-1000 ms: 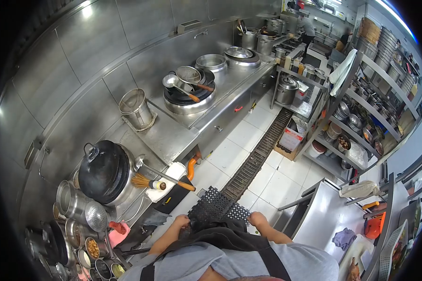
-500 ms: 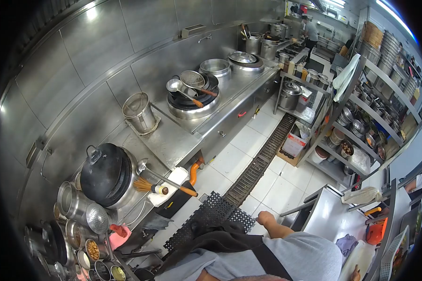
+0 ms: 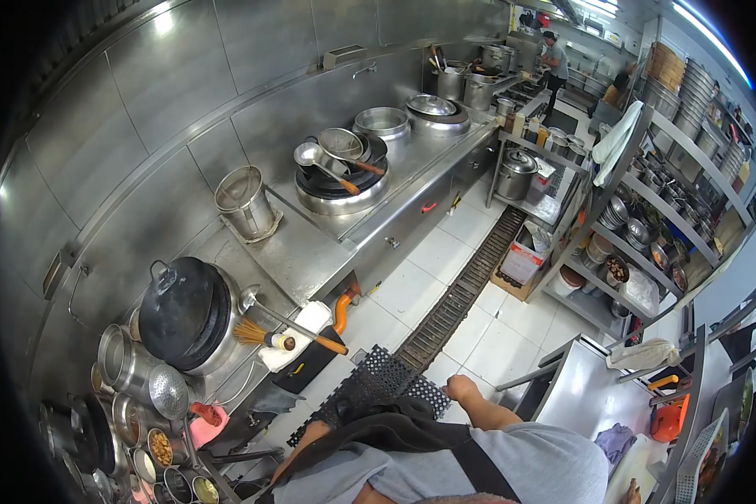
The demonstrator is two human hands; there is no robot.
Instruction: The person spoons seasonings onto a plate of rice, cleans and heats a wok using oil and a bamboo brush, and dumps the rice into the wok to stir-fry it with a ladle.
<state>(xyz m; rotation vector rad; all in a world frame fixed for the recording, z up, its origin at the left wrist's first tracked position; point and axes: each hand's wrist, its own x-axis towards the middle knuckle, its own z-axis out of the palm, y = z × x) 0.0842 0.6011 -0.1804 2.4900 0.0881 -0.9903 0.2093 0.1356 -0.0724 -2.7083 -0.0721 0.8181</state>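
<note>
Curled into a loose fist, your right hand (image 3: 459, 387) is out in front of you, and nothing shows in it. And there's your left hand (image 3: 314, 432), back in view after dropping out of sight half a second ago! Only part of it shows by your dark apron (image 3: 395, 433); the fingers are hidden, so I can't tell how open they are or whether they hold anything. A second ago both hands were spread out in front of you; now the left sits closer in, while the right is still out. That looks like a shift of posture rather than a reach, since the cookware lies just as it did.

Below your hands is the perforated black mat (image 3: 357, 378), overlapping the floor grate (image 3: 458, 294). Off to your left, the long-handled ladle (image 3: 298, 325) lies across the white cloth (image 3: 312, 319), beside the bristle brush (image 3: 252, 333), with neither hand touching them.
</note>
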